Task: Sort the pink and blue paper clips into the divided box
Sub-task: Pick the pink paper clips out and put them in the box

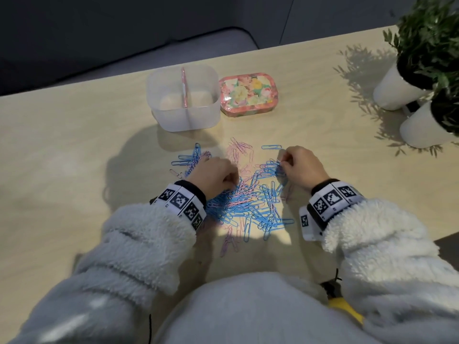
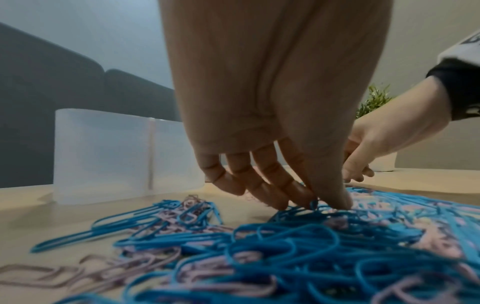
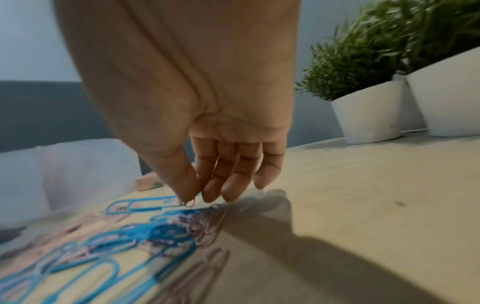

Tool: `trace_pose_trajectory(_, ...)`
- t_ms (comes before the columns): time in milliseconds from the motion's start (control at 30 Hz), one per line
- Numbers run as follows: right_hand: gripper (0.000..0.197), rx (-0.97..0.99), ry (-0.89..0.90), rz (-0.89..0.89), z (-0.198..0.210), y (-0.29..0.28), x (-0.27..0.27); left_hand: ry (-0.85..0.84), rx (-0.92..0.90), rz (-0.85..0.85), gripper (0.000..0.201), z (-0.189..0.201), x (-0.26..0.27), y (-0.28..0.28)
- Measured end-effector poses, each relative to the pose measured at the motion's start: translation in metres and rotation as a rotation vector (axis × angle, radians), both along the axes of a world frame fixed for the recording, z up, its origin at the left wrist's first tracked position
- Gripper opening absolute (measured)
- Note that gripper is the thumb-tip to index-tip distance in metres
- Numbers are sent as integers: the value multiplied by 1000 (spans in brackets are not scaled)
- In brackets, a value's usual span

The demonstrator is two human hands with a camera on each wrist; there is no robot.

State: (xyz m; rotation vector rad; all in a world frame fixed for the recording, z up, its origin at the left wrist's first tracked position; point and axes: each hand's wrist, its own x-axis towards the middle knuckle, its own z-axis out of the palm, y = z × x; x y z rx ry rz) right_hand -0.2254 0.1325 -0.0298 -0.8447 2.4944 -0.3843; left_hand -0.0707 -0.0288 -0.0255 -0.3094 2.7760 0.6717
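Observation:
A tangled pile of blue and pink paper clips point(image 1: 250, 197) lies spread on the wooden table point(image 1: 74, 145). Behind it stands the translucent divided box point(image 1: 173, 117), with a pink divider down its middle and both halves bare. My left hand point(image 1: 232, 181) reaches down into the pile's left side. In the left wrist view its thumb and forefinger point(image 2: 327, 202) pinch a blue clip point(image 2: 314, 204) in the heap. My right hand point(image 1: 283, 162) is at the pile's right edge, where thumb and forefinger point(image 3: 193, 200) pinch a small pink clip point(image 3: 190, 203) just above the table.
A flowered pink tin point(image 1: 247, 94) sits right of the box. Two potted plants in white pots point(image 1: 395, 93) stand at the table's far right. A lone blue clip point(image 1: 271, 147) lies apart behind the pile. A dark sofa point(image 1: 74, 45) is beyond the table's far edge.

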Motion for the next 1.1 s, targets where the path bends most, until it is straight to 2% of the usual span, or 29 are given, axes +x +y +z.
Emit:
trace_pose_trajectory(100, 13, 54, -25, 7, 6, 6, 0, 12, 37, 39, 14, 0, 3, 0)
trace_pose_trajectory(167, 15, 77, 90, 29, 9, 1, 1, 76, 81, 179, 18, 0, -1, -3)
trace_pose_trajectory(233, 21, -3, 147, 79, 11, -14, 2, 108, 102, 293, 28, 0, -10, -8)
trace_pose_trajectory(267, 27, -31, 110, 126, 13, -23, 4, 94, 93, 307, 38, -1, -15, -9)
trace_pose_trajectory(333, 51, 31, 21, 261, 14, -40, 6, 25, 50, 270, 62, -2, -23, -9)
trace_pose_trajectory(400, 65, 134, 33, 366, 11, -54, 7, -7, -4, 230, 72, -6, -31, -9)
trace_pose_trajectory(467, 62, 120, 40, 384, 7, -63, 9, 22, 5, 231, 63, -10, -37, -10)
trace_pose_trajectory(600, 39, -52, 6, 321, 3, -69, 9, 84, 123, 252, 36, -9, -40, -15)
trace_pose_trajectory(667, 35, -105, 1, 309, 1, -67, 5, 92, 171, 301, 35, -10, -37, -21)
trace_pose_trajectory(733, 46, -109, -6, 313, 3, -62, 1, 111, 199, 362, 41, -10, -31, -28)
trace_pose_trajectory(833, 56, -25, 26, 376, 2, -62, 4, 76, 112, 337, 52, -11, -29, -28)
trace_pose_trajectory(933, 49, -7, 45, 412, -1, -68, 14, 61, 63, 310, 50, -11, -36, -19)
trace_pose_trajectory(1100, 23, -87, 88, 329, -5, -72, 27, 49, -4, 258, 27, -8, -41, -13)
